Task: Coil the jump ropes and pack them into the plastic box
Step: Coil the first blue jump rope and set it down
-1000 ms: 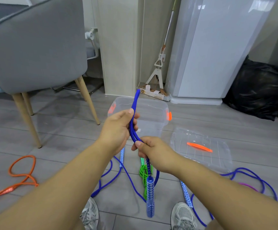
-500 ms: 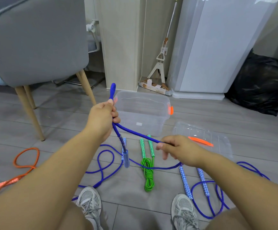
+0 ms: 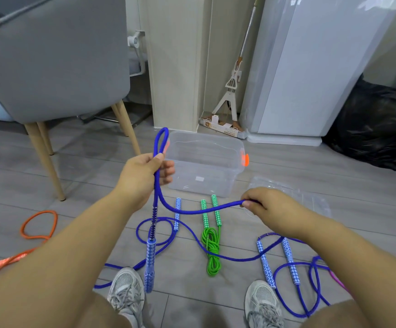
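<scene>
At far left an orange jump rope (image 3: 38,224) lies uncoiled on the floor (image 3: 86,176), well apart from the work. The left hand (image 3: 142,176) is curled round the blue jump rope (image 3: 197,211), with one small loop standing above the fist and a handle (image 3: 150,263) dangling below, over the left shoe (image 3: 126,290). If that grip loosens, the loop would likely spill out. The plastic box (image 3: 216,162) stands open just beyond the hands, with nothing visible inside. Slack trails past the coiled green rope (image 3: 212,252), so hauling it in could drag that bundle. The right hand (image 3: 265,207) pinches the rope between thumb and fingertips. Further right, the slack appears to cross another blue rope (image 3: 266,266), a likely tangle.
</scene>
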Action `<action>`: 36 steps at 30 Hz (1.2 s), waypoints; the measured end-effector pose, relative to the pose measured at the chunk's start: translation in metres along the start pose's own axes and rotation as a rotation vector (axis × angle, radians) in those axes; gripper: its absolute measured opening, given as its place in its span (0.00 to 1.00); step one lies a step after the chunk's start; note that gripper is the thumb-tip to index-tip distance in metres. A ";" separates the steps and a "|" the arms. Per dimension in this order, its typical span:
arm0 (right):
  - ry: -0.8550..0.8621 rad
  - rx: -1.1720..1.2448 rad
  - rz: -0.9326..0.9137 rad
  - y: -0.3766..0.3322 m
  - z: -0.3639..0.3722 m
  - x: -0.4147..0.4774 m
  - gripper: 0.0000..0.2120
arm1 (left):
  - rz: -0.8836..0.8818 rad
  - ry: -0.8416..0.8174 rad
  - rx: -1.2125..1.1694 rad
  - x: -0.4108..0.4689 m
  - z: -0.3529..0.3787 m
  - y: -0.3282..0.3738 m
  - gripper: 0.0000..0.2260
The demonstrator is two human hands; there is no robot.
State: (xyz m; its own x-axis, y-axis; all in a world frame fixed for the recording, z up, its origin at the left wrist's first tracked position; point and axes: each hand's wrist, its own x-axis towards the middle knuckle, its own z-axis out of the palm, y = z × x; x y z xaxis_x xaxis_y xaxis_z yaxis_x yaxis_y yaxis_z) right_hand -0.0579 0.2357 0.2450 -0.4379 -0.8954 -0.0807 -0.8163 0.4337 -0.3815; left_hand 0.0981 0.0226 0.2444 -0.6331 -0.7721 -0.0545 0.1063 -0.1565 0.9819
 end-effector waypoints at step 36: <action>0.262 0.309 0.017 0.005 -0.018 0.007 0.06 | 0.075 -0.125 0.446 -0.010 0.007 -0.002 0.05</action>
State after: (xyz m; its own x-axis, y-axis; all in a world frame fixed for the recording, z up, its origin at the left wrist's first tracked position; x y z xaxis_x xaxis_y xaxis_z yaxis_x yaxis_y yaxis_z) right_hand -0.0723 0.2331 0.2590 -0.5641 -0.8150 0.1323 -0.6740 0.3620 -0.6439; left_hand 0.0988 0.0344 0.2443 -0.7264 -0.6871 0.0152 -0.1674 0.1983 0.9657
